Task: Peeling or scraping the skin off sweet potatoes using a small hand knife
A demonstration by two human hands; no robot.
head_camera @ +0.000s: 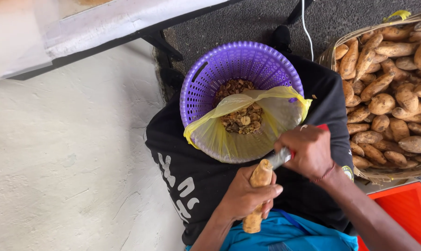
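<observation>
My left hand [247, 195] is wrapped around a sweet potato [258, 195], holding it nearly upright, its long axis running from my lap toward the basket, top end tilted slightly right. My right hand [310, 151] grips a red-handled knife [280, 158], the blade touching that top end from the right. Just beyond, on my lap, sits the purple basket [210, 74] lined with a yellow bag [238, 139] of peelings. Farther right lies a heaped basket of sweet potatoes [391, 93].

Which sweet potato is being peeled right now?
The long sweet potato gripped in the left hand, with the knife on its tip; the others lie untouched in the woven basket.
</observation>
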